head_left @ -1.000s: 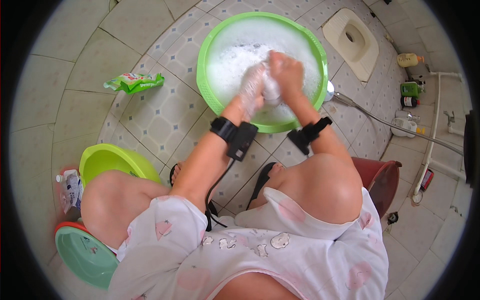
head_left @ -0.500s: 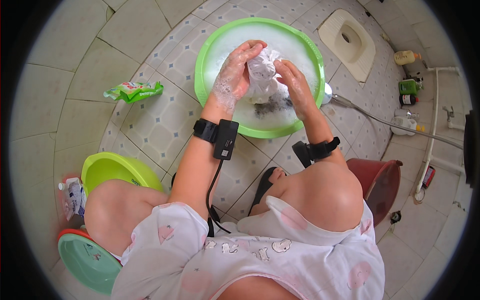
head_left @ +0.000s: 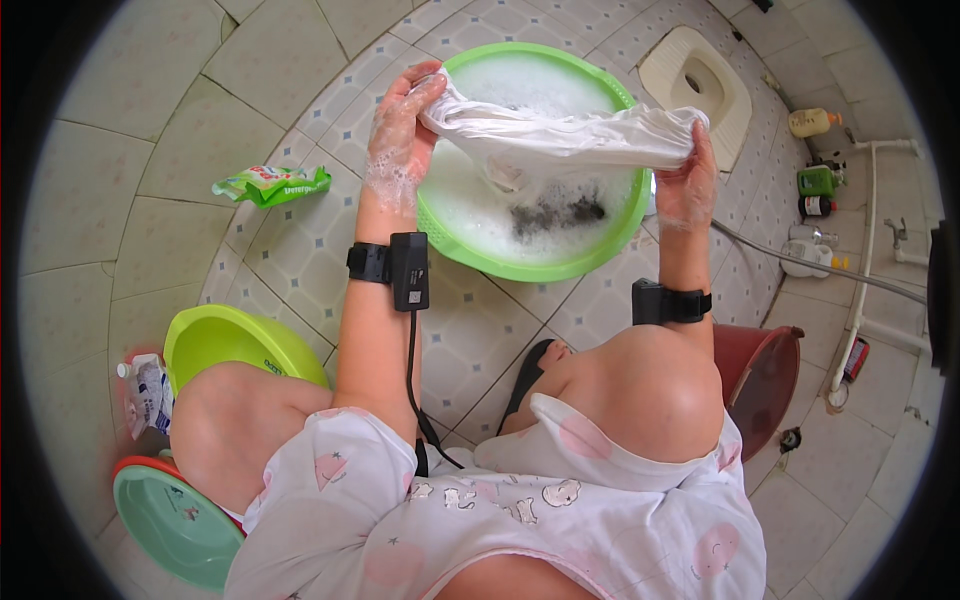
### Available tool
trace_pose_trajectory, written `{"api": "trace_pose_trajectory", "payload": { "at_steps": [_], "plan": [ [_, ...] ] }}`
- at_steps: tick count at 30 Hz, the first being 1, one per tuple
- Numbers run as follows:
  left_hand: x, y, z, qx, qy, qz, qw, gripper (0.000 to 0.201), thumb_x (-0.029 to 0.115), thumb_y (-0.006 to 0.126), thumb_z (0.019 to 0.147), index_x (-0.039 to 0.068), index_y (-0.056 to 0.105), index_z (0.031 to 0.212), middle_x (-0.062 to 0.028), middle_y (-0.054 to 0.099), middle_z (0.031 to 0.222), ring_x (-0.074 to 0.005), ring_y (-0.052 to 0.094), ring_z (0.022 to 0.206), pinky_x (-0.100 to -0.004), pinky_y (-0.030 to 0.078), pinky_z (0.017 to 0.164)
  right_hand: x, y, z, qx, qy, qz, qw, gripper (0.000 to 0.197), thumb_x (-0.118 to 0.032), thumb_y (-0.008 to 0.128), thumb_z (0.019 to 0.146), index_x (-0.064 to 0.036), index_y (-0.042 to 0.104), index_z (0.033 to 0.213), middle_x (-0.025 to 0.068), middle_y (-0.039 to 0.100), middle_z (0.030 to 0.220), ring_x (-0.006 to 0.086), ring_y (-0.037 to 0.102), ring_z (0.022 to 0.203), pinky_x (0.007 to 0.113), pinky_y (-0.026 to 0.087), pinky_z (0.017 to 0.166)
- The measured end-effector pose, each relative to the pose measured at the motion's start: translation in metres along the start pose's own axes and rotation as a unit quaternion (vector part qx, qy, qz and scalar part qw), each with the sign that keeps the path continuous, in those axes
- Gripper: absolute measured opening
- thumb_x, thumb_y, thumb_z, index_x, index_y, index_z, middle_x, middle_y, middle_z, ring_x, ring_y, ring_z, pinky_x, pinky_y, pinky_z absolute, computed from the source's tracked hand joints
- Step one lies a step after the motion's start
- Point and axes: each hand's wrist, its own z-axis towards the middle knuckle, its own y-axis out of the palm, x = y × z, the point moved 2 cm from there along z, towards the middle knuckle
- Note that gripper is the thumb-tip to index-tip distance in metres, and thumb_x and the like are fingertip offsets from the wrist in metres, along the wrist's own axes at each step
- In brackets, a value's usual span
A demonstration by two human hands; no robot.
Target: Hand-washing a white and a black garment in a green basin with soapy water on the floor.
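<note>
A wet white garment [head_left: 560, 138] is stretched sideways above a green basin [head_left: 480, 262]. My left hand [head_left: 403, 125], covered in suds, grips its left end beyond the basin's left rim. At the other end, my right hand [head_left: 690, 180] is closed on the cloth near the basin's right rim. The garment sags a little in the middle, and its exact kind is not clear. Foamy water [head_left: 480, 205] fills the basin. Something dark [head_left: 560, 215] lies in the suds below the cloth.
A green detergent bag [head_left: 272, 186] lies on the tiles at left. A yellow-green basin [head_left: 245, 335] and a teal basin [head_left: 165, 525] stand near my left knee, a dark red bucket [head_left: 765, 385] by my right. Beyond are a squat toilet [head_left: 700, 90], a hose [head_left: 800, 262] and several bottles [head_left: 822, 180].
My hands have moved apart, left and right. The white garment, bunched between them before, is now pulled out lengthwise, and more of the dark thing in the suds shows.
</note>
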Motion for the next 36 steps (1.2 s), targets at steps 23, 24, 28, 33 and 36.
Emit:
{"api": "trace_pose_trajectory", "payload": {
  "at_steps": [23, 24, 28, 33, 36],
  "plan": [
    [-0.055, 0.016, -0.003, -0.097, 0.117, 0.646, 0.748, 0.023, 0.019, 0.063, 0.083, 0.01, 0.067, 0.104, -0.0109, 0.063, 0.107, -0.0251, 0.059, 0.102, -0.036, 0.047, 0.09, 0.004, -0.04, 0.011, 0.076, -0.086, -0.589, 0.8, 0.025, -0.025, 0.065, 0.087, -0.0025, 0.065, 0.098, 0.0075, 0.066, 0.087, 0.0197, 0.062, 0.079, 0.032, 0.048, 0.071],
    [-0.064, 0.018, -0.006, -0.115, 0.126, 0.662, 0.73, 0.024, 0.019, 0.063, 0.083, 0.01, 0.067, 0.104, -0.0118, 0.063, 0.108, -0.0269, 0.058, 0.103, -0.0369, 0.047, 0.091, -0.003, -0.034, 0.007, 0.077, -0.092, -0.677, 0.726, 0.025, -0.025, 0.065, 0.085, -0.0027, 0.065, 0.098, 0.0087, 0.067, 0.087, 0.0212, 0.063, 0.08, 0.034, 0.049, 0.072],
    [-0.076, 0.022, -0.017, -0.151, 0.1, 0.722, 0.668, 0.024, 0.021, 0.066, 0.08, 0.008, 0.067, 0.1, -0.0154, 0.064, 0.105, -0.0323, 0.059, 0.103, -0.04, 0.046, 0.093, 0.0, -0.003, -0.016, 0.057, -0.281, -0.714, 0.639, 0.023, -0.023, 0.065, 0.082, -0.0054, 0.067, 0.096, 0.0123, 0.067, 0.095, 0.0289, 0.064, 0.088, 0.04, 0.05, 0.078],
    [-0.063, 0.029, -0.016, -0.216, -0.019, 0.695, 0.685, 0.02, 0.016, 0.068, 0.075, 0.005, 0.066, 0.091, -0.0114, 0.066, 0.086, -0.0255, 0.063, 0.085, -0.0354, 0.049, 0.079, 0.026, 0.009, -0.017, -0.094, -0.261, -0.701, 0.657, 0.018, -0.022, 0.064, 0.083, -0.0093, 0.068, 0.095, 0.0101, 0.067, 0.1, 0.0315, 0.062, 0.094, 0.042, 0.048, 0.084],
    [-0.054, 0.025, -0.02, -0.255, -0.072, 0.658, 0.705, 0.019, 0.013, 0.07, 0.07, 0.003, 0.066, 0.086, -0.0084, 0.065, 0.076, -0.0194, 0.06, 0.073, -0.0323, 0.049, 0.07, 0.038, 0.025, -0.028, -0.157, -0.211, -0.742, 0.617, 0.017, -0.022, 0.064, 0.084, -0.01, 0.069, 0.096, 0.0087, 0.068, 0.099, 0.03, 0.062, 0.095, 0.044, 0.045, 0.085]
  ]
}}
